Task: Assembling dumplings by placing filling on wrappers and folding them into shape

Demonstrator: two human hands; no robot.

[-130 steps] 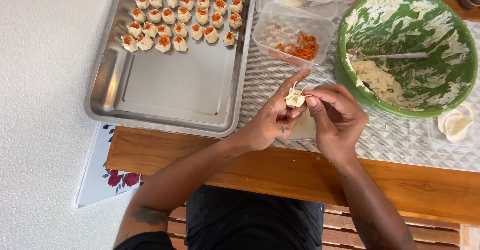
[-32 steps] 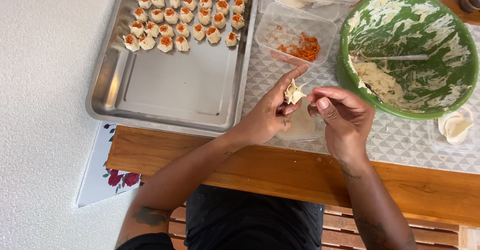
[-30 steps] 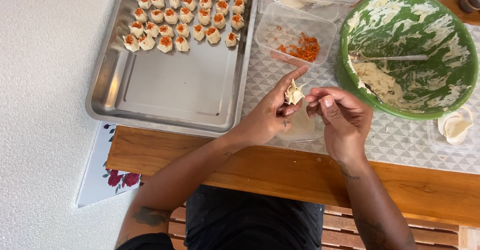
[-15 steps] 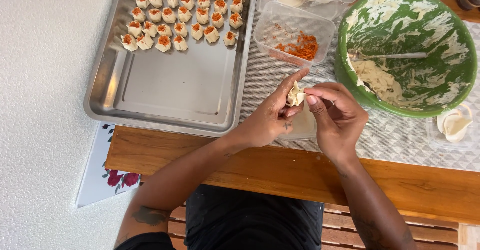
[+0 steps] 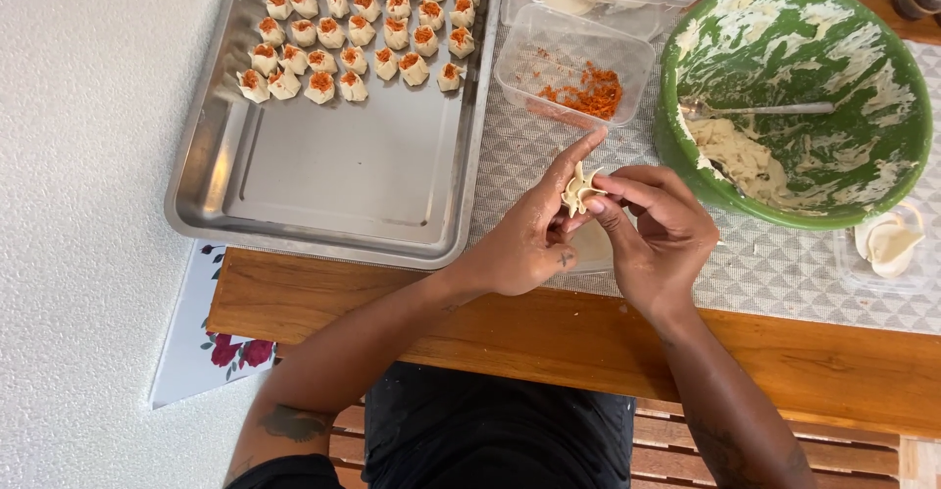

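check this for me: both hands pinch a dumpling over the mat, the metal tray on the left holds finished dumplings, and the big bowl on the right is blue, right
Not quite: the bowl is green, not blue, as the head view shows. The rest stands: left hand and right hand pinch the dumpling, and the tray holds finished ones.

I see both forearms bare, no sleeves reaching wrists. Small dark tattoo mark on left hand near thumb base. Larger tattoo on left upper arm. Faint tattoo lines along right forearm. Black top covers torso. No rings, no watch showing.
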